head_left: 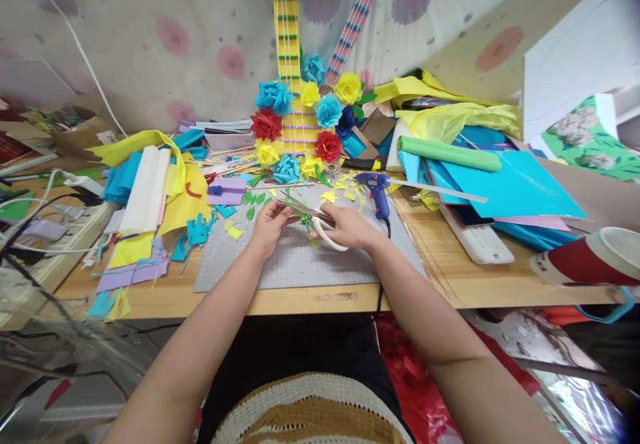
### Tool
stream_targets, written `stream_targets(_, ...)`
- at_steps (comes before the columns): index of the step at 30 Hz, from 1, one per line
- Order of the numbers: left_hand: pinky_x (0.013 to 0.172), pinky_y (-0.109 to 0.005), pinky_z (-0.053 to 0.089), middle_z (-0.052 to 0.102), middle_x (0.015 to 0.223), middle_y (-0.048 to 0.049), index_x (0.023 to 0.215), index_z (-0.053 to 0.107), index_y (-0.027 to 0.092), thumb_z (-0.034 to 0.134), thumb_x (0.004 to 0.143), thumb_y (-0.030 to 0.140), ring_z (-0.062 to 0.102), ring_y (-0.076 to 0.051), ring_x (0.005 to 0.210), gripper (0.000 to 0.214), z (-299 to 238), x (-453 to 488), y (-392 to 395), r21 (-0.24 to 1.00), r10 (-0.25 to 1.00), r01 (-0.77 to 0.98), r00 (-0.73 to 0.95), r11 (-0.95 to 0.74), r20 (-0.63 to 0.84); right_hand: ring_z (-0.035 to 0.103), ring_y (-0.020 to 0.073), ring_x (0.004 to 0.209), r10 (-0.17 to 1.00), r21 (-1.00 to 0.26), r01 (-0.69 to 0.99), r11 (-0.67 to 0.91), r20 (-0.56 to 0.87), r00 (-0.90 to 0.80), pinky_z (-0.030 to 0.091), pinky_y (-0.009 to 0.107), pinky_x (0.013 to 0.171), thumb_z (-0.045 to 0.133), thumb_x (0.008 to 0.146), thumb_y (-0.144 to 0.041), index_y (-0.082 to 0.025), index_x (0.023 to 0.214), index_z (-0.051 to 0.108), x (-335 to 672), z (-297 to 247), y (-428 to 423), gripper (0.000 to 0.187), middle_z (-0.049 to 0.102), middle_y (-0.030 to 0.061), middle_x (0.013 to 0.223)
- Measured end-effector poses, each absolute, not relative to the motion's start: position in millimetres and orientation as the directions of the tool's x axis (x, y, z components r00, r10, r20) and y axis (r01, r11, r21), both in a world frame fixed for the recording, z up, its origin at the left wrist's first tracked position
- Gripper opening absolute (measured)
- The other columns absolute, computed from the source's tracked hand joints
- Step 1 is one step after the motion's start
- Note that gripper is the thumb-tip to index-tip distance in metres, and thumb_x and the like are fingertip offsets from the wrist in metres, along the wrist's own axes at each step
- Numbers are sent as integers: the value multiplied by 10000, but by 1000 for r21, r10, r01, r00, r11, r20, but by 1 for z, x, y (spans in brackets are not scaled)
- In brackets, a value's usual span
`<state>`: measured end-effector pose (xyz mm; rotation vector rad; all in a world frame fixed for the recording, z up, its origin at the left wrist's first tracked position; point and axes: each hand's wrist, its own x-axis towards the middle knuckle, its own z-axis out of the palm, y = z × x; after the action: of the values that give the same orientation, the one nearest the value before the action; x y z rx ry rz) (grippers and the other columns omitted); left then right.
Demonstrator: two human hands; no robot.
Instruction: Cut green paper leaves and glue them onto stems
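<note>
The right hand [346, 227] has its grip wrapped around white-handled scissors [313, 212], over the grey mat [233, 267] on the desk [173, 303]. The left hand [269, 228] bunches up just beside them; from where I stand, I can't make out whether its grip holds anything.

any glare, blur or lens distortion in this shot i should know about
Head view: wide-angle stretch tilts the red cup at the right edge; head view: bright reflections on the silvery surface at lower right; head view: lower left looks smeared; head view: scissors in the right hand read fairly clearly.
</note>
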<state>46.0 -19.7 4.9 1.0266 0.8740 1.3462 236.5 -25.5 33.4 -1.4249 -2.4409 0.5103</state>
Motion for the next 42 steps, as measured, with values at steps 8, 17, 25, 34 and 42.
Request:
stream_targets(8,759,-327,521,590,707,28,695,551,163,758,560,374,588,-107,713,325,8,47,-21,940,998,-339,41,-32,48,483,158,616,882,-390,800,455,74,-466,220,253,544,510,743,-600,-207,808,507,237,34,-26,399,596,36,713)
stream_targets(17,765,-331,517,602,702,29,678,539,163,770,538,377,600,-109,703,345,10,47,-21,931,998,-365,54,-5,27,487,164,621,887,-391,804,448,79,-455,218,256,551,513,738,-606,-210,806,523,236,32,-25,402,593,35,688)
stream_targets(25,737,-303,521,590,662,34,673,569,163,758,557,369,583,-96,663,303,9,45,-21,962,997,-262,2,-69,72,446,142,591,900,-445,793,416,76,-429,227,255,550,531,745,-550,-204,723,517,242,37,-24,347,541,13,625)
stream_targets(34,619,-264,522,577,600,30,594,535,149,792,484,336,564,-91,580,337,11,48,-21,924,993,-367,2,111,-119,501,143,686,961,-846,496,195,65,-267,359,259,588,561,706,-501,-197,841,488,228,24,-14,340,570,13,770)
stream_targets(42,549,-235,490,559,595,28,583,518,147,785,498,326,551,-94,587,332,12,53,-23,928,989,-343,58,145,-133,534,124,654,956,-979,203,-26,-84,-282,412,260,586,695,553,-402,-208,818,420,209,19,-13,428,562,-21,732)
